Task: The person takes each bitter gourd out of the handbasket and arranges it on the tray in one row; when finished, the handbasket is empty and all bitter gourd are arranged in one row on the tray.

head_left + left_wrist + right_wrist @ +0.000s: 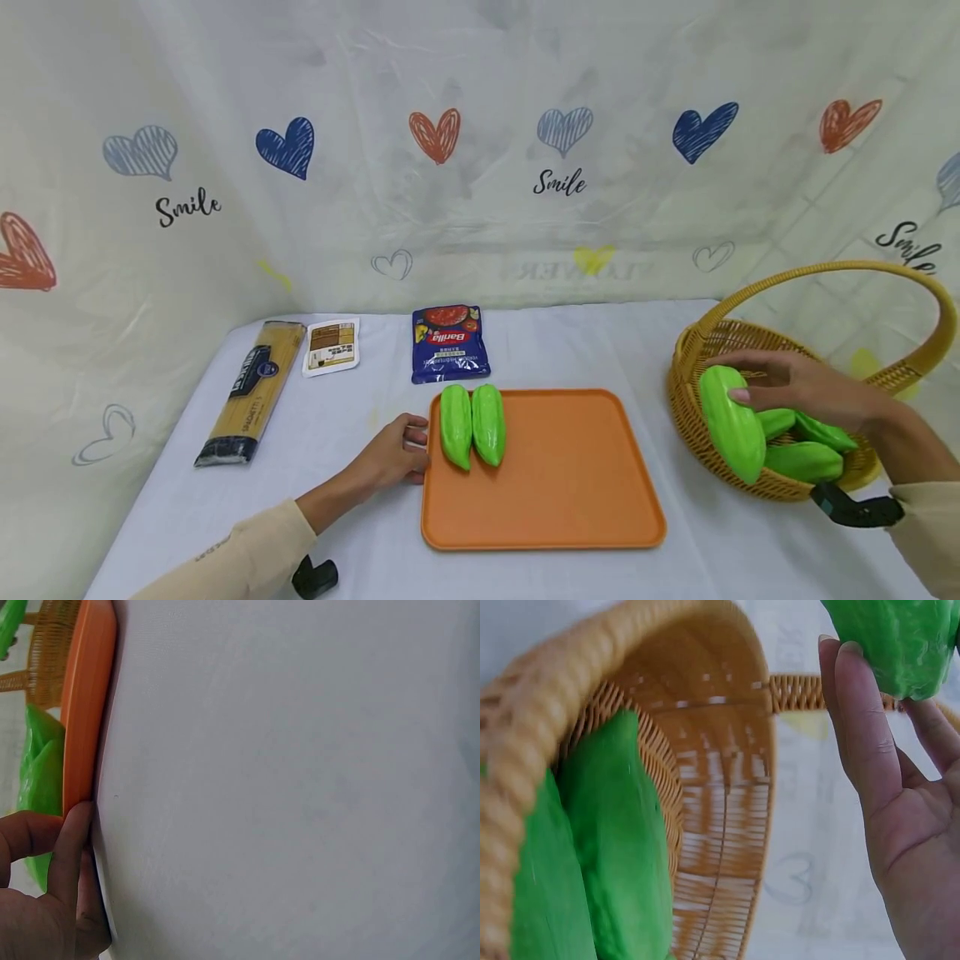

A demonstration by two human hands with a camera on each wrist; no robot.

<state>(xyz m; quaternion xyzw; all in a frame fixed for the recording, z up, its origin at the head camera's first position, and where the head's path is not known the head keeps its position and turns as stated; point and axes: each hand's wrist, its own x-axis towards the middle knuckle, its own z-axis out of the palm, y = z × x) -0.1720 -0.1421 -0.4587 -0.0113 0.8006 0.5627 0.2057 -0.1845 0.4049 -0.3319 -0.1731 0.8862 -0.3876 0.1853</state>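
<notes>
My right hand (813, 390) holds a glossy green, long ridged vegetable (731, 425) above the left rim of a wicker basket (682, 400). In the right wrist view, the fingers and thumb grip one end of it. Several similar green vegetables (806, 462) lie inside the basket. An orange tray (566, 467) sits mid-table, with two of these green vegetables (456, 427) side by side at its upper left, tips toward me. My left hand (393, 450) pinches the tray's left rim, seen in the left wrist view with fingertips against the edge.
Behind the tray lies a blue Barilla pouch (450, 343). A spaghetti pack (255, 392) and a small white-and-brown packet (332, 347) lie at the far left. The basket's tall handle (832, 267) arches over the right side. A heart-printed curtain hangs behind the white-covered table.
</notes>
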